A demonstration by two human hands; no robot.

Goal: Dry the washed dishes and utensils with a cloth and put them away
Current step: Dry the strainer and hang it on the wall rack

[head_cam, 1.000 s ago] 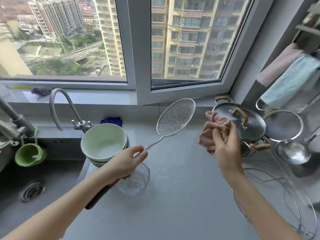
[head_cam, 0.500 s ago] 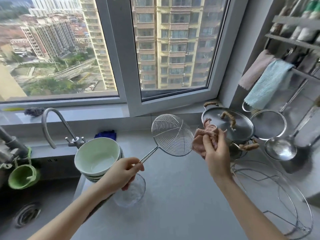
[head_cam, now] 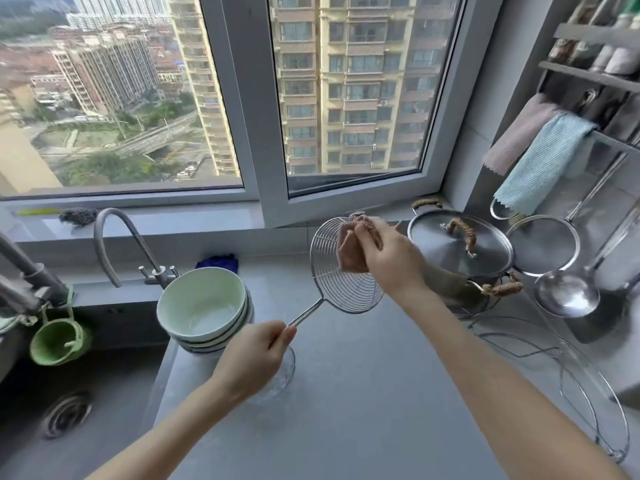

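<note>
Pinching the skimmer point(head_cam: 334, 285) by its thin handle beside the bowls point(head_cam: 204, 303), the left grip point(head_cam: 252, 355) steadies it; the right grip point(head_cam: 391, 258) clutches a cloth point(head_cam: 349, 256) against its light, probably springy wires.

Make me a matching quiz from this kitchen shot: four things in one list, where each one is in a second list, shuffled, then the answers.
Things
1. wire skimmer
2. pink cloth
3. stacked bowls
4. blue towel

Places
A. hanging up at the right
B. held by its handle in the left hand
C. on the counter, next to the sink
D. bunched in the right hand

Pairs: 1-B, 2-D, 3-C, 4-A
</note>
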